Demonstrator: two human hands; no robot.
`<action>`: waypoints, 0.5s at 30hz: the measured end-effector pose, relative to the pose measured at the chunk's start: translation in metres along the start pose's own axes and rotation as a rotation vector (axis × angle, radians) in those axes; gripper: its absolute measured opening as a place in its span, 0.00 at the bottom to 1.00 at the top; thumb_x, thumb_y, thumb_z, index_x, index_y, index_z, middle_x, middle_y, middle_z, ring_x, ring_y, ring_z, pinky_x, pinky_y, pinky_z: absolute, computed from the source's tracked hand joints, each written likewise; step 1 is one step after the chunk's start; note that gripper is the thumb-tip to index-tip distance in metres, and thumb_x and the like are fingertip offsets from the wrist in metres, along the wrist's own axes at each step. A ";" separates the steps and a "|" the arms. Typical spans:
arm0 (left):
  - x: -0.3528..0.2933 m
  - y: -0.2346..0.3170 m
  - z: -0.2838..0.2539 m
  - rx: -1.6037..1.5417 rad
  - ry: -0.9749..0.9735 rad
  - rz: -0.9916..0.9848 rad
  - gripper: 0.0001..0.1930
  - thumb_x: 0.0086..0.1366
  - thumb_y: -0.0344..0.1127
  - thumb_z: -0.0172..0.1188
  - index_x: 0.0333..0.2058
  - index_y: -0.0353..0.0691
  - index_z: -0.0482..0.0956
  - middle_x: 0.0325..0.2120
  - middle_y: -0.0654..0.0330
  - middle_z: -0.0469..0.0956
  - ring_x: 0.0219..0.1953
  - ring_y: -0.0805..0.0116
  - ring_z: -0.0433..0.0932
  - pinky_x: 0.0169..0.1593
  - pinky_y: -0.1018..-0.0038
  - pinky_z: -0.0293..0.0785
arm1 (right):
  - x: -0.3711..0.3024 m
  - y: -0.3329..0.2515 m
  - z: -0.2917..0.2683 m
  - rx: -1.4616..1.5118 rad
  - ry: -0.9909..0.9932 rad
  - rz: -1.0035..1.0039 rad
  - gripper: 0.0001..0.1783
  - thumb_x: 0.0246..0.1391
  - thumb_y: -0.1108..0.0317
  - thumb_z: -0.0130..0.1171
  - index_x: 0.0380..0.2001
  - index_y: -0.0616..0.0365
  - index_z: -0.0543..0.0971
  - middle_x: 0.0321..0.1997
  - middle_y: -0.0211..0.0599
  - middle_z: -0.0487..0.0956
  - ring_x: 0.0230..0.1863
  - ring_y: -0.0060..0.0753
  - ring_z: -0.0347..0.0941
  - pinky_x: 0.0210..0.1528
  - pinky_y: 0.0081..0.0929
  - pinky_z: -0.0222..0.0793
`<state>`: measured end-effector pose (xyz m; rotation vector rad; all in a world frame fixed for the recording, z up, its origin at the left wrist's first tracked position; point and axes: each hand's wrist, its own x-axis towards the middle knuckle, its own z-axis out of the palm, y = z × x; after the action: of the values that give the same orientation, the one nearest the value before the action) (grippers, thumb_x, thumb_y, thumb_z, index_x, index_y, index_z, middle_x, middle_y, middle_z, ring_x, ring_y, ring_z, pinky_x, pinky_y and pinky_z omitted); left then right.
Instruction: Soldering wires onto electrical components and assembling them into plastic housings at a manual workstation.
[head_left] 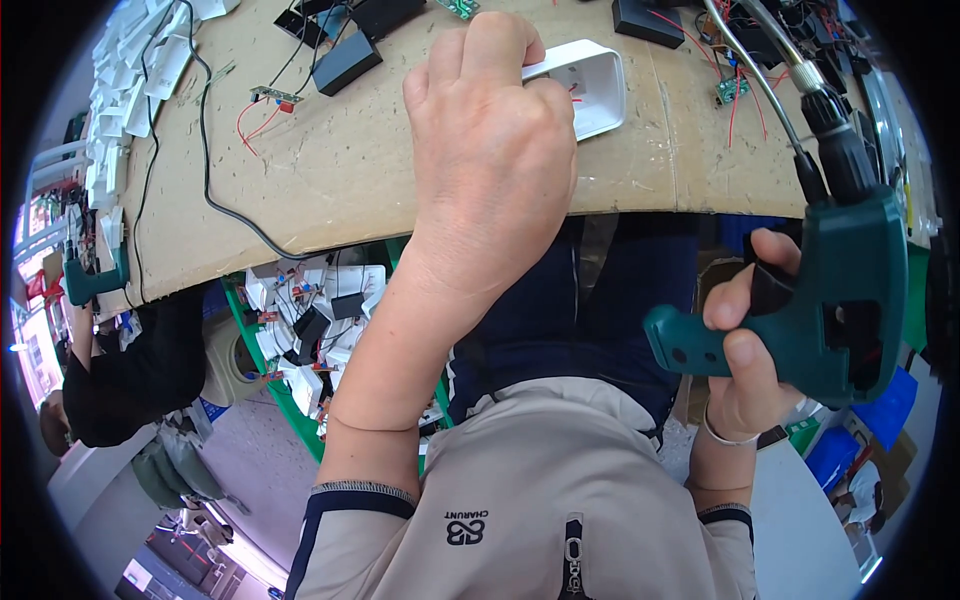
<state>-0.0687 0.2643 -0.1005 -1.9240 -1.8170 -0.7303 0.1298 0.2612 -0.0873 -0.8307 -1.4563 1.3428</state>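
Observation:
My left hand (490,140) is closed at the left side of a white plastic housing (603,92) on the table, its fingertips partly hidden behind the knuckles. Inside the open housing a bit of red wire shows. At the right, my right hand (748,375) is wrapped round the grip of a green soldering gun (858,290). From the gun's black collar, a metal barrel and a thin curved feed tube (765,75) run up over the table's right side. The tip lies outside the picture, and the gun is apart from the housing.
The cardboard-covered table (340,180) carries a black box (347,63), a small circuit board (275,96) with red wires, and a black cable (207,160). White housings (125,100) pile up far left. A green crate (290,400) of parts stands below. A co-worker's sleeve (135,365) shows left.

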 end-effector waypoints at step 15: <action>-0.011 0.017 -0.017 -0.254 -0.041 -0.167 0.05 0.45 0.30 0.61 0.24 0.39 0.78 0.31 0.59 0.68 0.34 0.64 0.64 0.38 0.73 0.56 | 0.027 0.018 0.035 -0.224 -0.020 -0.217 0.30 0.37 0.84 0.55 0.49 0.69 0.61 0.45 0.49 0.69 0.34 0.26 0.71 0.37 0.20 0.69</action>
<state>-0.0542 0.2445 -0.0927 -1.9688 -2.0110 -1.0273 0.0858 0.2774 -0.0972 -0.7764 -1.6825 1.0411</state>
